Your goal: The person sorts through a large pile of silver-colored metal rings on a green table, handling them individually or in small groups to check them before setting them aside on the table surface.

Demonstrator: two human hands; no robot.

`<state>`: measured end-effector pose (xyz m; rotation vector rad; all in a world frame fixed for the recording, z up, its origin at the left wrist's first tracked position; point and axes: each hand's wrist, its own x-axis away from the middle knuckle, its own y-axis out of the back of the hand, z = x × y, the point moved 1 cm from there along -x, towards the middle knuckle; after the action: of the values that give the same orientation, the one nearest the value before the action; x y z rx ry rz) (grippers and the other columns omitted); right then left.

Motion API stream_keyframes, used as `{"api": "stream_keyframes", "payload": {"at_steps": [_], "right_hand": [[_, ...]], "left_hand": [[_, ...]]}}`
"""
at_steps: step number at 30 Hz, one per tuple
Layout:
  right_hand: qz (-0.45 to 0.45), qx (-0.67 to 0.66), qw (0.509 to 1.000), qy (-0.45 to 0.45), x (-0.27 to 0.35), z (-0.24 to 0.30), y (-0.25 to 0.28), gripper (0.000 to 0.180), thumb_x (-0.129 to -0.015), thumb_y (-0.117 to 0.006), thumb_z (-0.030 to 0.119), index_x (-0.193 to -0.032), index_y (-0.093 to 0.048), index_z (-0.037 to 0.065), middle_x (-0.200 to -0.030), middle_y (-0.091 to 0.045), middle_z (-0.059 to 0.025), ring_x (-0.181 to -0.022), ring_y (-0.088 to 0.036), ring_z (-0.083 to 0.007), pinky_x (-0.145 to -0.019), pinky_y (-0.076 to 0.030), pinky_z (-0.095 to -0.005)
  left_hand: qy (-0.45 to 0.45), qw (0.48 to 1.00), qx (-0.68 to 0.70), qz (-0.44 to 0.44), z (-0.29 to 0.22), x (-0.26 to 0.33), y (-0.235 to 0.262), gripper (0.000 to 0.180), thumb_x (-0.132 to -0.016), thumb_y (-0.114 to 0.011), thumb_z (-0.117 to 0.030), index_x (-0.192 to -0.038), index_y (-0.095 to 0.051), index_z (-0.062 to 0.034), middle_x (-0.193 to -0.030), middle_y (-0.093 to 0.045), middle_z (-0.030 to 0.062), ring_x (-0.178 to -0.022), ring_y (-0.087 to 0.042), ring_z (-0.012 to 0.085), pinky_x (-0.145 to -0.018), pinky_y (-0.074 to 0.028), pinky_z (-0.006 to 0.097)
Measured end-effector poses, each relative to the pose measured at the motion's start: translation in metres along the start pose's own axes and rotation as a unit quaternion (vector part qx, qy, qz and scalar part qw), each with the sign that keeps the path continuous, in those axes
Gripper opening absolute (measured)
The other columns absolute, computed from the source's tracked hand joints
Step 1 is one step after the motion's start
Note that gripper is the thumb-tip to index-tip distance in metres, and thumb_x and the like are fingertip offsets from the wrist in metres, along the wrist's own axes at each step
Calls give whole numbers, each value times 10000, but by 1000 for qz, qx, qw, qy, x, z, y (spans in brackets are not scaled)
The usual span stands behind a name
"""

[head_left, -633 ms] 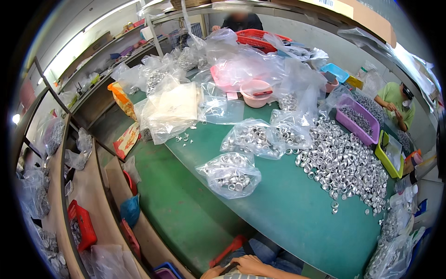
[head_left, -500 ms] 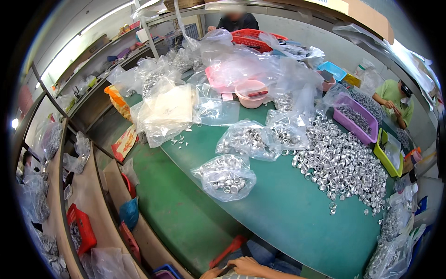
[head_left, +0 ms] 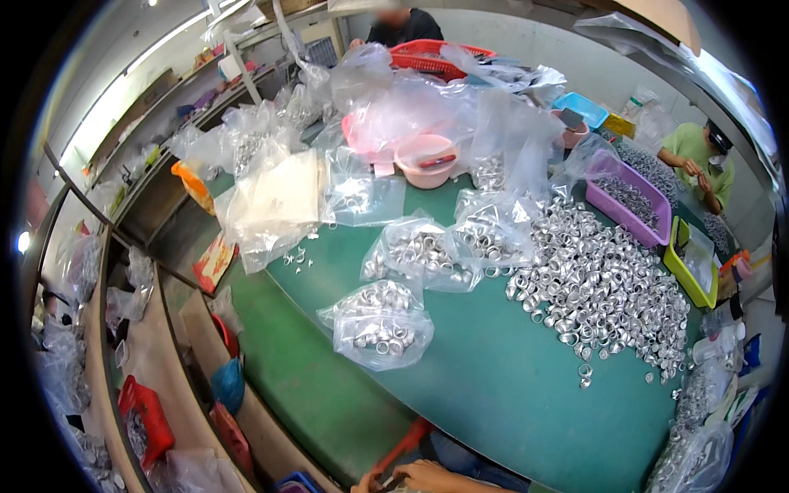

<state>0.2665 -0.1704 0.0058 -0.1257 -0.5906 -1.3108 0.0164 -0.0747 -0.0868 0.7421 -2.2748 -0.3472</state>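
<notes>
At the lower edge, the person's left hand (head_left: 366, 483) and right hand (head_left: 424, 475) sit close together (how far open, or whether gripping anything, I cannot tell), while beyond, on the green tabletop (head_left: 481, 390), lies a clear plastic bag of silver metal rings (head_left: 380, 327), with a round pale-pink plastic bowl (head_left: 419, 175) farther back.

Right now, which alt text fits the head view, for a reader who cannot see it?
A large pile of silver rings lies on a green table, with clear bags of rings to its left and a purple basket beyond it. The person's left hand and right hand show at the lower edge.
</notes>
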Motion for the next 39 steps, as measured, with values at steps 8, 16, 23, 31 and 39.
{"api": "stream_keyframes", "payload": {"at_steps": [8, 16, 23, 31, 39], "right_hand": [[-89, -74, 990, 76, 41, 43, 42, 383, -682, -644, 50, -1062, -611, 84, -966, -656, -186, -892, -647, -345, -764, -515, -377], [-10, -163, 986, 31, 48, 41, 51, 411, -700, -705, 24, -1086, -566, 42, -962, -646, -118, -885, -627, -203, -794, -472, -298], [5, -247, 968, 28, 48, 28, 47, 230, -861, -558, 116, -1061, -575, 3, -991, -618, -70, -905, -568, -146, -817, -443, -274], [-50, -231, 971, 13, 45, 35, 41, 146, -887, -578, 112, -976, -612, 2, -866, -643, -82, -787, -584, -145, -720, -456, -272], [-102, -246, 963, -29, 44, 28, 37, 137, -914, -540, 126, -927, -620, 15, -705, -556, -18, -647, -472, -76, -590, -394, -234]], "left_hand": [[-80, 995, 48, -34, -182, 53, 10, 784, -616, -845, -264, -1272, -438, -128, -733, -631, 70, -649, -634, 177, -607, -516, 314], [-57, 996, 26, -58, -205, 61, -3, 897, -593, -832, -448, -1317, -391, -155, -830, -651, 108, -713, -659, 294, -632, -510, 376], [-47, 998, 18, -37, -205, 62, -4, 956, -605, -823, -451, -1362, -310, -171, -878, -643, 108, -745, -653, 318, -638, -505, 395], [-6, 987, 147, 67, -200, 68, -4, 565, -831, -678, -172, -1279, -352, -60, -987, -551, 98, -954, -571, 196, -872, -435, 307], [-15, 975, 219, 16, -193, 64, -14, 520, -856, -649, -167, -1271, -364, -39, -1102, -538, 109, -1059, -520, 174, -931, -398, 313]]}}
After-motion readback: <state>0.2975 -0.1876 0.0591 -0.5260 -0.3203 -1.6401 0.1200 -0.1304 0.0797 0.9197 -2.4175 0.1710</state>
